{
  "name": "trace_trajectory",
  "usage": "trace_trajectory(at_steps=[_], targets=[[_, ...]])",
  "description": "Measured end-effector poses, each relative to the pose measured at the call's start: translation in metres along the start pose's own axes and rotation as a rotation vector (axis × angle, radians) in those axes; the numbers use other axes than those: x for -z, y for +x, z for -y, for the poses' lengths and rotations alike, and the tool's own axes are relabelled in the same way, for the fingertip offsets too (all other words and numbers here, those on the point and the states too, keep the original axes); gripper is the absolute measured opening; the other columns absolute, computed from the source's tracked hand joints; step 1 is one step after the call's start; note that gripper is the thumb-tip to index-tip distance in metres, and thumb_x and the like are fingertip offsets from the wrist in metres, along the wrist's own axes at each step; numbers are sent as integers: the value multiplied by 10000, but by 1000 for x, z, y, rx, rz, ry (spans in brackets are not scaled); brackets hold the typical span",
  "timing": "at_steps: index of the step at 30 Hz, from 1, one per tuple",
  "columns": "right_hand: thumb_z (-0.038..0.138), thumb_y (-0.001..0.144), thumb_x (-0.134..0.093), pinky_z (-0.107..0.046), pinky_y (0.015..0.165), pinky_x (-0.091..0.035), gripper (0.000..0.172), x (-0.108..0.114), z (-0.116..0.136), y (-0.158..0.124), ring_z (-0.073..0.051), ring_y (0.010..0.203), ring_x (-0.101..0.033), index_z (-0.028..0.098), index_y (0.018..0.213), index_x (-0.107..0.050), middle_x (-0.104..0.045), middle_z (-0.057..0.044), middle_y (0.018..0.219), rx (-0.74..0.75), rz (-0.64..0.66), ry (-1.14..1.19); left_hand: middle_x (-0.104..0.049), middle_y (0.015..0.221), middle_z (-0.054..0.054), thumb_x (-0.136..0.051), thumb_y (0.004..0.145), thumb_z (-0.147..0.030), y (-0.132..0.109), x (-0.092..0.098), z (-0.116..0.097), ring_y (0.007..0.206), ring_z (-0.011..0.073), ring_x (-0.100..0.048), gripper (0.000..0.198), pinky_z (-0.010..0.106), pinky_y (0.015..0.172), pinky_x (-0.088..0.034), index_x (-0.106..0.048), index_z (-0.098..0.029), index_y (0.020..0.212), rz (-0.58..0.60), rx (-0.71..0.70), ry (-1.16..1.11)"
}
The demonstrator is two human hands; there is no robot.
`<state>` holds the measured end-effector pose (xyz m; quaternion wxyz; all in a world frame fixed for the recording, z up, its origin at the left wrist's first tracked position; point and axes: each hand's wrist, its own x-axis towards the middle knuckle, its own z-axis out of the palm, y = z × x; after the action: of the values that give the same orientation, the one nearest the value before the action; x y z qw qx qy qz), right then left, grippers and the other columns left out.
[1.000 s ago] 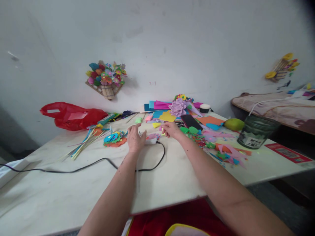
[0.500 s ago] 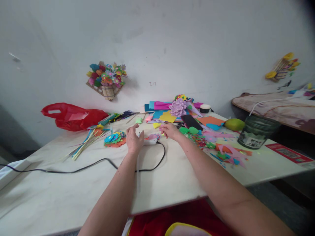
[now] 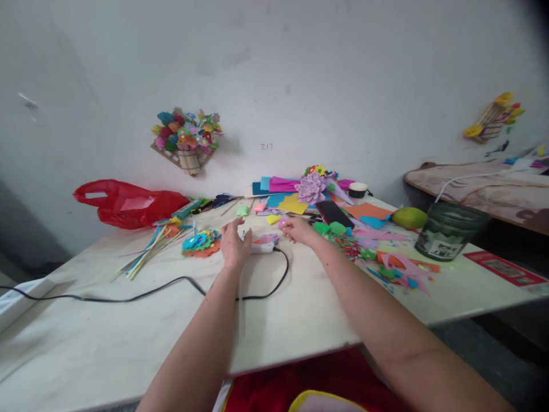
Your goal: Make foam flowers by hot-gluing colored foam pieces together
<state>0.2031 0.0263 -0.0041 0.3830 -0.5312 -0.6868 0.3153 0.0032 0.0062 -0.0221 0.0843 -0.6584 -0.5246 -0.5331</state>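
Observation:
My right hand (image 3: 295, 230) pinches a small pink-purple piece (image 3: 282, 224) between its fingertips, just right of a yellow foam piece (image 3: 273, 219). Beside a white glue gun (image 3: 262, 248) with a black cord is my left hand (image 3: 235, 243), its thumb and fingers apart. Whether its palm rests on the gun cannot be made out. Pink and purple pieces (image 3: 268, 238) lie behind the gun. Left of my left hand sits a stack of blue, yellow and orange scalloped foam shapes (image 3: 199, 242). Green leaf shapes (image 3: 329, 228) lie right of my right hand.
A red plastic bag (image 3: 128, 203) and thin strips (image 3: 148, 252) are at the left. Coloured sheets, a purple flower (image 3: 310, 188) and a dark phone (image 3: 333, 214) lie at the back. Rightward are scraps, a yellow-green fruit (image 3: 409, 217) and a dark jar (image 3: 450, 230). A cord (image 3: 128, 300) crosses the table.
The small pink-purple piece now shows more clearly at my right fingertips. My left hand has hardly moved, and the whole view has shifted very slightly.

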Motion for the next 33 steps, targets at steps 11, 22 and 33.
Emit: trace_trajectory(at_steps=[11, 22, 33], targets=[[259, 759, -557, -172, 301, -325, 253, 1, 8, -7, -56, 304, -387, 142, 541, -499, -465, 46, 400, 46, -1, 19, -630, 997, 39, -544, 727, -227, 0, 0, -1, 995, 234, -470, 381, 358, 778, -454, -510, -212, 1106, 18, 1, 7], [89, 770, -486, -153, 345, -384, 125, -3, -4, 4, -42, 368, -468, 109, 785, -608, -617, -12, 641, -14, -20, 67, -631, 994, 28, -533, 730, -226, 0, 0, -2, 990, 237, -480, 347, 363, 783, -453, -526, -218, 1077, 36, 9, 19], [157, 681, -633, -163, 365, -396, 166, -4, -5, 3, -60, 387, -476, 106, 839, -644, -599, 1, 572, 24, -64, -50, -627, 980, 42, -535, 734, -218, -1, 0, -2, 992, 228, -482, 301, 360, 779, -457, -546, -221, 1035, 36, -13, 12]])
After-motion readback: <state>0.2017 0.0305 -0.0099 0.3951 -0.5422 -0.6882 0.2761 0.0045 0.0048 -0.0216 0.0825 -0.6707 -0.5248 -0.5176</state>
